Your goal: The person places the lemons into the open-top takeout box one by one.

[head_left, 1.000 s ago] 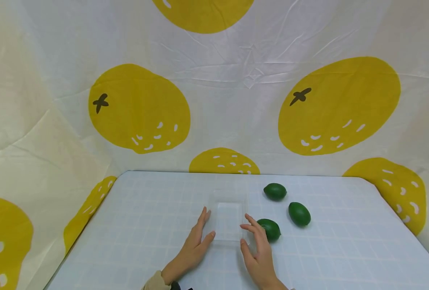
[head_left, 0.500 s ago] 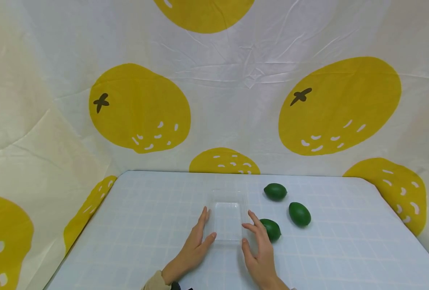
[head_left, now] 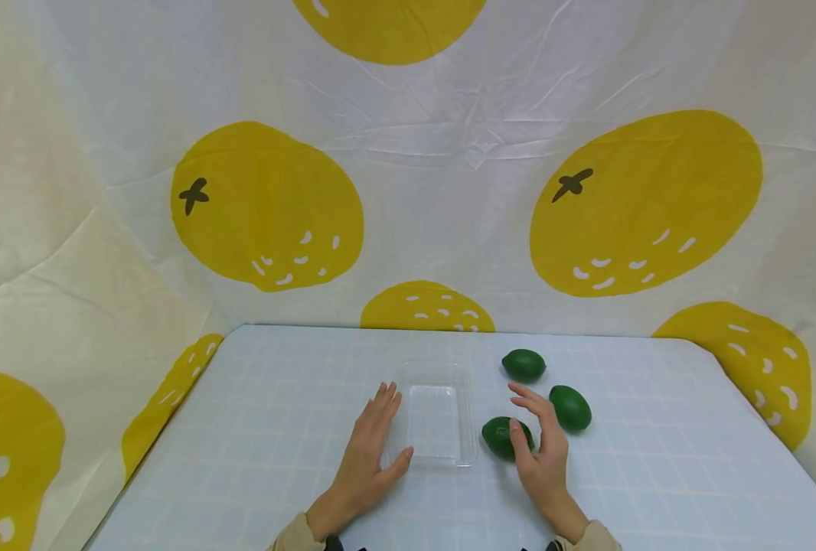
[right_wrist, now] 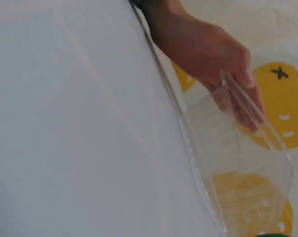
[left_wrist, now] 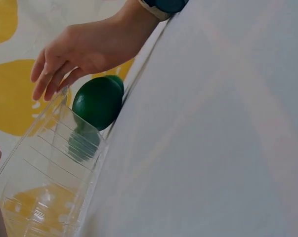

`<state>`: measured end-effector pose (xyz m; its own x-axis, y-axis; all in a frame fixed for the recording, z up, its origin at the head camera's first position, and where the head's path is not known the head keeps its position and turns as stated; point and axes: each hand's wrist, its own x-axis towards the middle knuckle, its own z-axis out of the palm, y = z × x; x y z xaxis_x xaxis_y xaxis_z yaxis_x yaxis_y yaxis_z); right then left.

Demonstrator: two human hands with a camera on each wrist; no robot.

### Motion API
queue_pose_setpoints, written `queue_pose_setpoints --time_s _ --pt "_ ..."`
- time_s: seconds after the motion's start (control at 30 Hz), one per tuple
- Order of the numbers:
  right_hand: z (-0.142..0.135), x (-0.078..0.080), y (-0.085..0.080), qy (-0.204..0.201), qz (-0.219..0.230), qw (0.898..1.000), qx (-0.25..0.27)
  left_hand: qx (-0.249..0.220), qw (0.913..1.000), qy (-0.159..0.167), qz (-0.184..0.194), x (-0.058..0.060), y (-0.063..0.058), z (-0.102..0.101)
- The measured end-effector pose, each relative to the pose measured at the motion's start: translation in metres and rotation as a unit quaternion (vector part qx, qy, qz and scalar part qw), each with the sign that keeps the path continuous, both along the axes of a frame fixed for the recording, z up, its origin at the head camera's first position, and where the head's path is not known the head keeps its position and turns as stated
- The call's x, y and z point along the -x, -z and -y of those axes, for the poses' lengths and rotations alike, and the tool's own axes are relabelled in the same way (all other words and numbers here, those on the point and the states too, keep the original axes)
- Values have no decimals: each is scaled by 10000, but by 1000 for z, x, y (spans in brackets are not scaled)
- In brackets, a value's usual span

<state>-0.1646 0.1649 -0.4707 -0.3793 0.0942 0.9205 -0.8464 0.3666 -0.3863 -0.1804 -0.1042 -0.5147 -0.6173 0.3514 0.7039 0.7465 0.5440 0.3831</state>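
Observation:
A clear plastic tray (head_left: 432, 462) stands on the table, its long side running away from me. Along its left side lies my left hand (head_left: 363, 459), fingers extended and thumb at the near left corner; the right wrist view shows this hand (right_wrist: 208, 54) behind the tray's wall (right_wrist: 237, 148). My right hand (head_left: 544, 455) is right of the tray, thumb and fingers spread apart over the nearest green lime (head_left: 503, 438). Whether it touches that lime I cannot tell. In the left wrist view, the right hand (left_wrist: 89, 52) appears above a lime (left_wrist: 98, 102).
Two more green limes lie on the right: one lime (head_left: 570, 409) beyond the right hand, another lime (head_left: 523, 366) near the back. A pale checked cloth covers the table (head_left: 277, 405). Behind rises a white curtain (head_left: 442, 229) with yellow fruit prints.
My right hand has left the tray's right side and moved right, over the nearest lime. The left hand has flattened slightly beside the tray. Tray and limes look almost unmoved.

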Motion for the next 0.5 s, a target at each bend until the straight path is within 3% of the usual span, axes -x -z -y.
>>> queue_pose_setpoints --time_s 0.1,0.2,0.37,0.5 --pt "-15 9 14 -323 525 9979 -197 131 9996 48 -232 1 0 0" --pt "-26 15 27 -550 1186 9902 -489 246 9994 80 -216 1 -1 0" --pt "-34 16 37 -961 2280 9635 -1023 346 9993 134 -29 0 0 1" --pt "-34 14 39 -1107 2731 9456 -1380 391 9991 148 92 -1 0 1"
